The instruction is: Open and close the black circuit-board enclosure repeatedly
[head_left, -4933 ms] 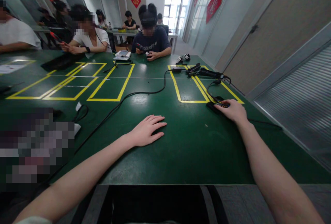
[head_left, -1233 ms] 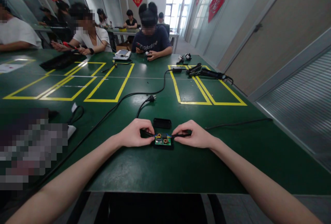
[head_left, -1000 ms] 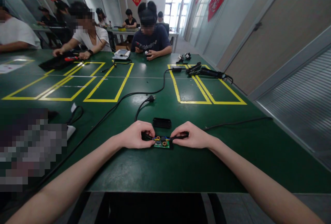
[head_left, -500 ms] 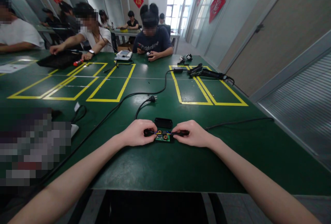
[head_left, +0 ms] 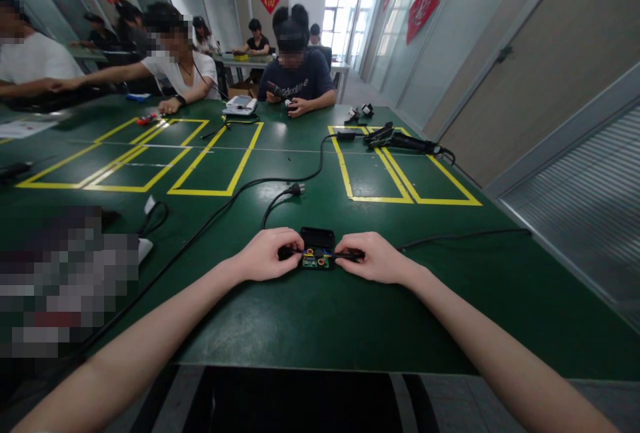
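A small green circuit board with copper-coloured ring coils and coloured wires lies between my hands. Black plastic housing shows behind it and along its right edge; whether the board is seated inside, I cannot tell. At the board's left end, my left hand is closed on a black power cable, fingers pinching near the wires. My right hand pinches the black cable that leaves the board's right end. Fingertips partly hide both cable ends. Behind my left hand lies a black plug.
A long black cord crosses the green table. Yellow tape outlines mark its far half. Black tools or cables lie at the far right, a white device farther back. Co-workers sit opposite; a blurred pile is left.
The circuit board has shifted slightly back, and black housing now shows around it. Both hands keep their grip. Across the table, a co-worker's arm has swung left with a black tray.
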The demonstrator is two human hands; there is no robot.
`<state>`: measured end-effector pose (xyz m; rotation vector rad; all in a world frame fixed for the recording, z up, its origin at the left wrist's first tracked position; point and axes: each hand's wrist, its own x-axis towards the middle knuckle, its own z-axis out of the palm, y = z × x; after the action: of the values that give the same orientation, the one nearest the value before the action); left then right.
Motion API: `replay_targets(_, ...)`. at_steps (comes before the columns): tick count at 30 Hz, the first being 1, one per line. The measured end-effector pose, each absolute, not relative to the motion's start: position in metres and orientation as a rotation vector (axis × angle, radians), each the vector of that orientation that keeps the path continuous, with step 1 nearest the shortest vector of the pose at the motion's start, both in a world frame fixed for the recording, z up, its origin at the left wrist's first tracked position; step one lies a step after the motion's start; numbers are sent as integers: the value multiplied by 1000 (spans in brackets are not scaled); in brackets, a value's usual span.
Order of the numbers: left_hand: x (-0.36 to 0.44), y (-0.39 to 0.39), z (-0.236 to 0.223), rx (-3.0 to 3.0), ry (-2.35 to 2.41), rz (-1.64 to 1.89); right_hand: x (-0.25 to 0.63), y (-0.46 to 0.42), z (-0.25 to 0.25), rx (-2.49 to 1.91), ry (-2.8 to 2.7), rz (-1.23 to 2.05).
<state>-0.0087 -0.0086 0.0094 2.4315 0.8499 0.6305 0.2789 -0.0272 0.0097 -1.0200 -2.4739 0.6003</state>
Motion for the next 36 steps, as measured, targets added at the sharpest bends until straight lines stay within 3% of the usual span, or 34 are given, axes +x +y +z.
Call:
replay_targets(7, -14, -3, 12, 2349, 806, 601, 276, -25, 6, -991, -2495, 447)
replay_targets(21, -10, -9, 15, 2451, 787, 566, 265, -30, 3, -1116, -2403, 526)
replay_targets(36, -9, -8, 12, 2391, 862, 585, 268, -26, 2, -1163, -2349, 244)
